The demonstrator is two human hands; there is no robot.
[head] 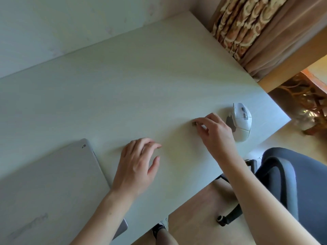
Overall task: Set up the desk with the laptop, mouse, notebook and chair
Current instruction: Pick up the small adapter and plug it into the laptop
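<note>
A closed silver laptop [51, 188] lies flat at the near left of the pale desk [134, 89]. A white mouse [241, 121] rests near the desk's right edge. My right hand [215, 133] is just left of the mouse, its fingertips pinched on a small dark piece [194, 124] that looks like a USB receiver, held at the desk surface. My left hand [138, 167] hovers over the desk right of the laptop, fingers apart, holding nothing. A dark office chair [290, 183] stands at the lower right beside the desk. No notebook is in view.
A patterned curtain [247, 27] hangs behind the desk's far right corner. A pale wall [62, 29] runs along the desk's back edge. Wooden floor [200, 209] shows below the desk's near edge, with the chair's base and castor [222, 219] on it.
</note>
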